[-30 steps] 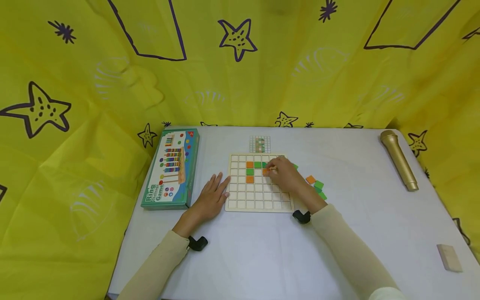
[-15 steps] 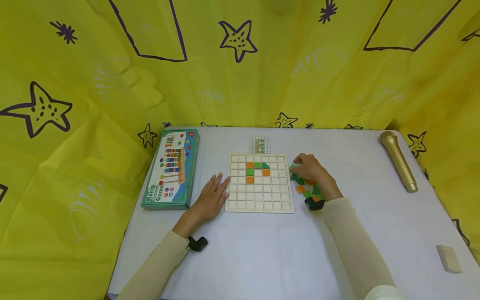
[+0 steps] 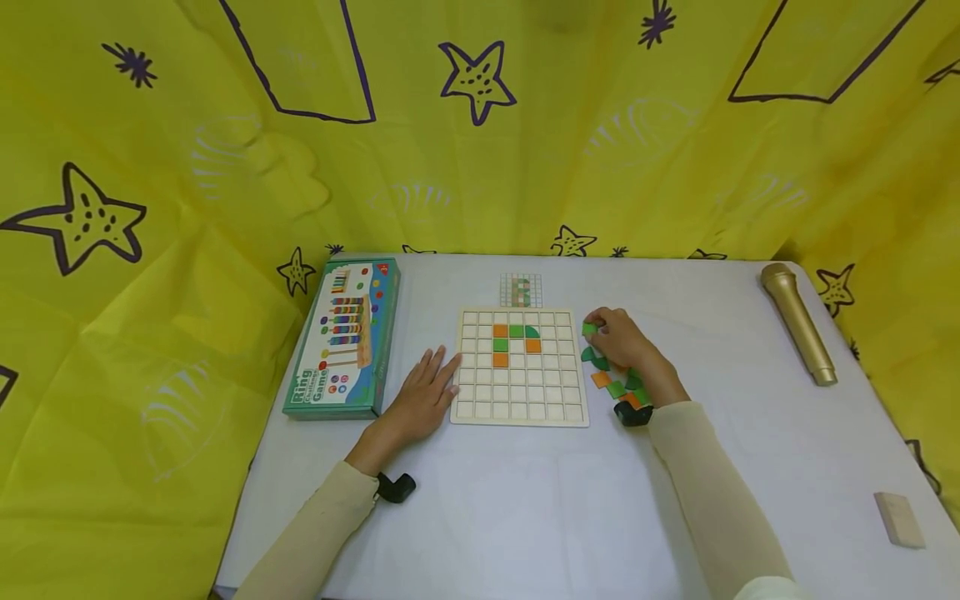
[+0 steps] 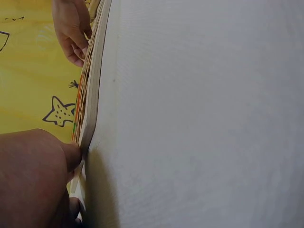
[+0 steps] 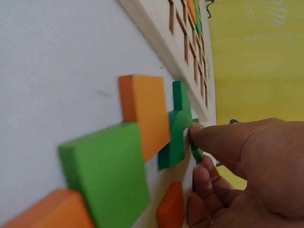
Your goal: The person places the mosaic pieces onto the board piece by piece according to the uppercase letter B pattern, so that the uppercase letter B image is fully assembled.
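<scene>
My left hand (image 3: pixel 422 400) lies flat with straight fingers, its fingertips at the left edge of a pale wooden grid board (image 3: pixel 525 400); the left wrist view shows the thumb (image 4: pixel 71 156) against the board's side. Orange and green square tiles and a dark green quarter-round tile (image 3: pixel 531 332) sit in its upper cells. Right of the board, my right hand (image 3: pixel 624 340) pinches a light green square tile (image 3: pixel 589 329) between thumb and fingers, low over the table. Beside it lie dark green rounded tiles (image 5: pixel 178 135), an orange tile (image 5: pixel 149 114) and a green square tile (image 5: pixel 107 173).
A small pattern card (image 3: pixel 521 290) lies behind the board. On the left is a green game box (image 3: pixel 341 337). A gold microphone (image 3: pixel 798 323) and a wooden block (image 3: pixel 898 518) lie at the right. A yellow curtain (image 3: pixel 480 167) surrounds the table's back and sides.
My right hand has gone from the board's upper cells rightward to the loose tiles and taken a light green one. The quarter-round tile on the board is uncovered. My left hand stays put.
</scene>
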`<control>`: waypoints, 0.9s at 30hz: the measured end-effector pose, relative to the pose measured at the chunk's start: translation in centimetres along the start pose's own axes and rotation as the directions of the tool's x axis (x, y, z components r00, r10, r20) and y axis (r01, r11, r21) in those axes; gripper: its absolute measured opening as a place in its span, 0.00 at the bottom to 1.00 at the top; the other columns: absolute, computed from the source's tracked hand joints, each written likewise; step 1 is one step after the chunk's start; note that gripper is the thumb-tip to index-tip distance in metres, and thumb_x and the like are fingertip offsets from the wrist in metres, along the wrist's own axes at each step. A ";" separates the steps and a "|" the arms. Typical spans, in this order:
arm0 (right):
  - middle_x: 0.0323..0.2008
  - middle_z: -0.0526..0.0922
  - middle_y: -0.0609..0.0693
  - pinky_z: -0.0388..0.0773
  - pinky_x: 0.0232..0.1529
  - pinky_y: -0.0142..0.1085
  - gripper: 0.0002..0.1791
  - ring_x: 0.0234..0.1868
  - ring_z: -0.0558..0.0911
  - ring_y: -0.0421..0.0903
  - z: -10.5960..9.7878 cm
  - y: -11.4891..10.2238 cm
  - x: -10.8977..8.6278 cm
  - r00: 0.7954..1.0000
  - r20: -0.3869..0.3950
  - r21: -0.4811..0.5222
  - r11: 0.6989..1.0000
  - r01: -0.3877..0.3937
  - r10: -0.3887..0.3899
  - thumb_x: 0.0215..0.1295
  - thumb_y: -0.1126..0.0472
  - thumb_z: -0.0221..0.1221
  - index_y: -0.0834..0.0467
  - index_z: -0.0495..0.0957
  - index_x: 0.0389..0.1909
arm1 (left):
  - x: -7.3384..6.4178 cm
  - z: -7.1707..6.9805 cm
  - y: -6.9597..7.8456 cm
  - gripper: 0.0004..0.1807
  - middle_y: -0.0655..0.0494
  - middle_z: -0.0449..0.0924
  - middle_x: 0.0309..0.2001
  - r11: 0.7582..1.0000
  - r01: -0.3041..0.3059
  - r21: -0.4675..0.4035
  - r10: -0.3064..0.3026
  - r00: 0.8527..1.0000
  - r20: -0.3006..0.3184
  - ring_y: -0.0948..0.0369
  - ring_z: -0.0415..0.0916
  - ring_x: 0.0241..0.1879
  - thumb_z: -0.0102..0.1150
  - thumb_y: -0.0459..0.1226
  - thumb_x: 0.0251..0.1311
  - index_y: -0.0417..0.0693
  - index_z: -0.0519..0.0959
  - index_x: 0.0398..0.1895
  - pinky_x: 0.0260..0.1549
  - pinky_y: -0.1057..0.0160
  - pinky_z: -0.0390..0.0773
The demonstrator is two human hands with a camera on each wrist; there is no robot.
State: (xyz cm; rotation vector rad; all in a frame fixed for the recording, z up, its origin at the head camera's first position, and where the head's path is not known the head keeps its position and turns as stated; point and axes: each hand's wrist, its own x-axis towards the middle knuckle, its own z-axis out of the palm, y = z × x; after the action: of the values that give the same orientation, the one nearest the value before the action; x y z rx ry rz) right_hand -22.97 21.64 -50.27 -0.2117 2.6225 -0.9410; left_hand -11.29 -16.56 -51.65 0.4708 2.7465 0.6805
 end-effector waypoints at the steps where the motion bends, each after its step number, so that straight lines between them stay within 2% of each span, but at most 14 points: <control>1: 0.65 0.67 0.70 0.70 0.68 0.61 0.22 0.63 0.71 0.65 0.1 0.1 -0.1 1.000 -0.003 0.005 1.000 0.013 -0.013 0.81 0.60 0.53 0.66 0.70 0.69 | 0.0 0.0 0.0 0.33 0.42 0.37 0.87 1.000 -0.004 0.001 0.004 1.000 -0.006 0.42 0.31 0.85 0.36 0.47 0.86 0.52 0.47 0.88 0.82 0.39 0.40; 6: 0.63 0.69 0.70 0.71 0.68 0.61 0.21 0.61 0.73 0.64 0.5 0.5 -0.8 0.997 -0.038 0.003 0.998 0.070 -0.070 0.82 0.61 0.53 0.68 0.71 0.69 | 0.0 0.1 -0.1 0.33 0.42 0.37 0.87 1.000 -0.011 0.016 0.011 1.000 -0.012 0.42 0.31 0.85 0.36 0.47 0.86 0.52 0.47 0.88 0.82 0.39 0.40; 12: 0.59 0.70 0.72 0.74 0.64 0.61 0.20 0.59 0.75 0.66 0.7 0.5 -1.9 0.990 -0.069 -0.005 0.993 0.119 -0.119 0.82 0.65 0.53 0.72 0.72 0.67 | 0.0 0.2 0.0 0.33 0.41 0.38 0.86 1.000 -0.021 -0.012 0.020 1.000 -0.019 0.41 0.32 0.85 0.37 0.46 0.86 0.49 0.49 0.87 0.81 0.38 0.40; 19: 0.60 0.68 0.74 0.73 0.65 0.61 0.20 0.57 0.73 0.65 0.3 0.3 -1.6 0.992 -0.092 -0.054 0.995 0.085 -0.090 0.83 0.65 0.51 0.73 0.70 0.67 | 0.1 0.2 -0.1 0.33 0.44 0.34 0.87 1.000 0.005 0.018 -0.006 1.000 0.014 0.44 0.28 0.86 0.34 0.49 0.86 0.54 0.45 0.88 0.82 0.40 0.38; 24: 0.63 0.65 0.73 0.71 0.68 0.62 0.20 0.61 0.73 0.66 0.9 -0.4 -1.0 0.993 -0.095 0.001 0.997 0.078 -0.077 0.84 0.64 0.51 0.70 0.69 0.69 | 0.1 0.3 -0.2 0.33 0.43 0.35 0.87 1.000 0.003 0.012 -0.003 1.000 0.003 0.43 0.29 0.86 0.36 0.48 0.86 0.53 0.46 0.88 0.82 0.40 0.39; 27: 0.63 0.65 0.72 0.73 0.68 0.60 0.20 0.62 0.74 0.66 1.7 -1.2 -0.8 0.990 -0.085 0.018 0.994 0.111 -0.109 0.84 0.63 0.51 0.69 0.69 0.69 | 0.1 0.3 -0.2 0.33 0.43 0.37 0.87 1.000 -0.003 0.010 0.003 1.000 -0.009 0.42 0.31 0.85 0.36 0.48 0.86 0.52 0.47 0.88 0.82 0.39 0.40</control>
State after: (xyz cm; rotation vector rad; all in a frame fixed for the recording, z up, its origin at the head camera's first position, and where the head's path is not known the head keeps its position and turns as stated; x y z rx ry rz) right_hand -21.55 19.88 -50.49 -0.3207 2.6990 -1.0368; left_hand -11.33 -16.54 -52.02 0.4753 2.7594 0.6718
